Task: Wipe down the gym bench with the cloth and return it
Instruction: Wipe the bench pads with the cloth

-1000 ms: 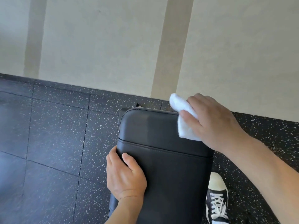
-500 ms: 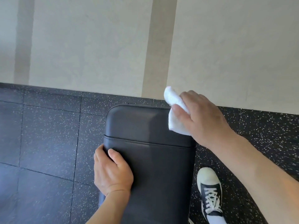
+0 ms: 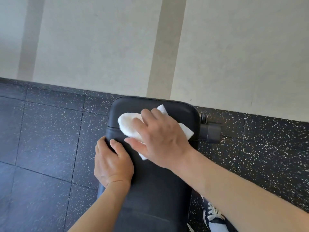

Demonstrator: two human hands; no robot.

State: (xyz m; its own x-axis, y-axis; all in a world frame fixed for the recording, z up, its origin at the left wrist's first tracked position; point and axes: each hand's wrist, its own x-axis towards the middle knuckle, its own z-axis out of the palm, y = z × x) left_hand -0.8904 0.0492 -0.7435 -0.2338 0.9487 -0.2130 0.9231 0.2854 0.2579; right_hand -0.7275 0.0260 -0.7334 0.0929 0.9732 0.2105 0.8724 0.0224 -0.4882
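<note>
A black padded gym bench (image 3: pixel 150 190) runs away from me toward the wall. A folded white cloth (image 3: pixel 128 124) lies flat on its far end, across the seam in the padding. My right hand (image 3: pixel 160 139) presses down on the cloth with spread fingers and covers most of it. My left hand (image 3: pixel 112 163) grips the bench's left edge just below the seam, thumb on top of the pad.
Dark speckled rubber tiles (image 3: pixel 41 139) cover the floor on both sides. A pale wall (image 3: pixel 100 47) rises right behind the bench end. A small wheel (image 3: pixel 203 116) and a dark foot bar (image 3: pixel 211 133) stick out at the bench's right. My sneaker (image 3: pixel 215 218) stands at lower right.
My right hand has carried the cloth from the bench's far right corner leftward and nearer, onto the middle of the pad. The left hand has kept its grip on the left edge.
</note>
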